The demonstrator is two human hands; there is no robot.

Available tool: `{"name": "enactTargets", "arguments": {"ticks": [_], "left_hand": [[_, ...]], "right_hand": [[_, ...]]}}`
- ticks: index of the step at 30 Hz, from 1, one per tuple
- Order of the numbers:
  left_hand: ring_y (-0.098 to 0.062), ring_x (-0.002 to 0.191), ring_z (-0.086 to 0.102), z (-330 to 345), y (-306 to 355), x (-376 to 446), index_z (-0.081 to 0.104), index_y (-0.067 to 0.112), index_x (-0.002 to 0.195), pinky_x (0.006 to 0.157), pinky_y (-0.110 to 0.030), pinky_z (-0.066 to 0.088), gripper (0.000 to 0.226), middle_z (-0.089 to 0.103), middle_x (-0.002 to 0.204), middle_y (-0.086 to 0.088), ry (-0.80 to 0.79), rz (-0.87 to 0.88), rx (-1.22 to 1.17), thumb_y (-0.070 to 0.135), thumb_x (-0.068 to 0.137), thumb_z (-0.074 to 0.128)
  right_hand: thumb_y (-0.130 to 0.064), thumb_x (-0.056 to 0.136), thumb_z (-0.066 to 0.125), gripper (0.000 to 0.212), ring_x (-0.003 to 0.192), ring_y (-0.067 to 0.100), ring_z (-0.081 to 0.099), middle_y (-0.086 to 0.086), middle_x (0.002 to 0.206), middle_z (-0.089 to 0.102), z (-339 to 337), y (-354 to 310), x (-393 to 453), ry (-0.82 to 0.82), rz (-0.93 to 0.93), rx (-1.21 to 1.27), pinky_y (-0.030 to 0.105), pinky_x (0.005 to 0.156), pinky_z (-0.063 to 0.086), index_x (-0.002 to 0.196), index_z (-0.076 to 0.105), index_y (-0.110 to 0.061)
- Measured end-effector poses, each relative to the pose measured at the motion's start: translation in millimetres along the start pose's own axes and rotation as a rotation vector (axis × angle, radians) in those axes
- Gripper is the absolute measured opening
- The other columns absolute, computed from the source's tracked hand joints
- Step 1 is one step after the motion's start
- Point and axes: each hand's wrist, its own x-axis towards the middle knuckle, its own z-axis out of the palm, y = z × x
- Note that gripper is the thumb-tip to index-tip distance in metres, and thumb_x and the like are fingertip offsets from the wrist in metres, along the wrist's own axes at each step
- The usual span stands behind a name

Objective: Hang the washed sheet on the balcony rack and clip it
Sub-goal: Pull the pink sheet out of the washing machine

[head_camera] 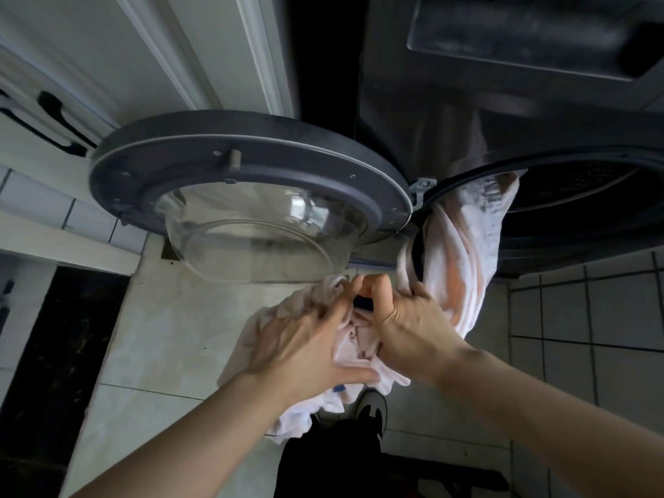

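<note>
A pale pink washed sheet (470,246) trails in a twisted rope out of the dark drum opening (589,195) of a front-loading washing machine at the right. It bunches into a wad in front of me. My left hand (305,339) grips the left side of the wad, fingers curled into the folds. My right hand (409,314) clutches the cloth just below the hanging rope. Both hands sit close together, low in front of the machine. The rest of the sheet inside the drum is hidden.
The machine's round door (248,177) with its glass bowl stands swung open to the left, level with my hands. White cabinets (107,66) lie beyond it. Pale floor tiles (161,339) spread below, and my dark trouser leg and shoe (370,415) are under the wad.
</note>
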Motion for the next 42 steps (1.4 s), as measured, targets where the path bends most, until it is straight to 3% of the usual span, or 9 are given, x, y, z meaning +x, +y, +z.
{"name": "enactTargets", "arguments": {"ticks": [5, 10, 15, 20, 25, 29, 32, 37, 42], "left_hand": [[-0.021, 0.113, 0.055, -9, 7, 5, 0.001, 0.046, 0.144, 0.089, -0.038, 0.047, 0.106, 0.052, 0.131, 0.009, 0.004, 0.052, 0.001, 0.087, 0.061, 0.051], [-0.019, 0.113, 0.051, -10, 12, 8, 0.025, 0.045, 0.134, 0.095, -0.041, 0.037, 0.077, 0.057, 0.117, 0.013, 0.024, 0.058, 0.049, 0.075, 0.068, 0.051], [-0.023, 0.099, 0.060, -13, 8, 13, 0.039, 0.036, 0.118, 0.086, -0.039, 0.038, 0.053, 0.065, 0.094, 0.006, 0.023, 0.123, 0.101, 0.058, 0.070, 0.045], [-0.030, 0.083, 0.061, -21, 9, 20, 0.044, 0.031, 0.109, 0.080, -0.041, 0.042, 0.046, 0.066, 0.085, 0.002, 0.108, 0.229, 0.165, 0.052, 0.068, 0.043], [-0.024, 0.042, 0.052, -29, -2, 11, 0.040, 0.030, 0.091, 0.051, -0.028, 0.037, 0.048, 0.057, 0.052, 0.003, 0.245, 0.311, 0.254, 0.049, 0.051, 0.056], [-0.028, 0.047, 0.052, -37, -7, -1, 0.053, 0.028, 0.080, 0.057, -0.030, 0.023, 0.040, 0.053, 0.049, 0.000, 0.247, 0.287, 0.351, 0.052, 0.048, 0.057], [-0.031, 0.052, 0.053, -39, -16, -4, 0.052, 0.029, 0.087, 0.054, -0.030, 0.032, 0.042, 0.053, 0.052, 0.000, 0.185, 0.234, 0.298, 0.052, 0.051, 0.050], [-0.033, 0.053, 0.054, -48, -26, -6, 0.048, 0.030, 0.092, 0.049, -0.033, 0.037, 0.045, 0.053, 0.053, -0.005, 0.172, 0.195, 0.302, 0.052, 0.053, 0.049], [-0.032, 0.056, 0.057, -51, -32, -12, 0.063, 0.030, 0.091, 0.049, -0.032, 0.040, 0.045, 0.056, 0.053, -0.002, 0.123, 0.156, 0.335, 0.053, 0.055, 0.046]], "right_hand": [[-0.027, 0.072, 0.031, 0.045, 0.068, 0.033, 0.063, 0.005, 0.093, 0.067, -3, 1, -8, -0.025, 0.003, 0.033, 0.038, 0.072, 0.045, 0.114, 0.025, -0.010], [-0.005, 0.063, 0.057, 0.056, 0.055, 0.034, 0.054, 0.005, 0.073, 0.065, -13, 4, -10, -0.059, -0.034, 0.048, 0.038, 0.071, 0.048, 0.111, 0.027, -0.009], [-0.038, 0.073, 0.057, 0.054, 0.067, 0.027, 0.062, -0.001, 0.074, 0.068, -21, 15, -17, -0.074, -0.041, 0.077, 0.037, 0.073, 0.049, 0.116, 0.034, -0.013], [-0.062, 0.068, 0.062, 0.078, 0.112, 0.016, 0.053, -0.004, 0.116, 0.060, -21, 51, -25, -0.270, -0.146, -0.039, 0.041, 0.090, 0.041, 0.130, 0.037, -0.021], [-0.065, 0.071, 0.061, 0.085, 0.138, 0.019, 0.025, -0.002, 0.141, 0.042, -16, 91, -12, -0.450, -0.178, -0.128, 0.055, 0.105, 0.031, 0.140, 0.030, -0.026], [-0.065, 0.066, 0.068, 0.111, 0.141, 0.025, 0.013, -0.004, 0.150, 0.028, 1, 110, 5, -0.513, -0.190, -0.201, 0.055, 0.110, 0.019, 0.147, -0.003, -0.038], [-0.065, 0.065, 0.071, 0.127, 0.141, 0.030, 0.014, -0.002, 0.154, 0.019, 12, 111, 20, -0.530, -0.232, -0.258, 0.052, 0.108, 0.020, 0.143, -0.025, -0.038], [-0.064, 0.068, 0.069, 0.122, 0.139, 0.029, 0.011, -0.001, 0.154, 0.019, 20, 117, 35, -0.558, -0.210, -0.292, 0.049, 0.109, 0.016, 0.141, -0.025, -0.041], [-0.061, 0.070, 0.067, 0.116, 0.138, 0.029, 0.016, 0.001, 0.150, 0.026, 27, 129, 35, -0.618, -0.155, -0.321, 0.049, 0.109, 0.017, 0.142, -0.020, -0.037]]}}
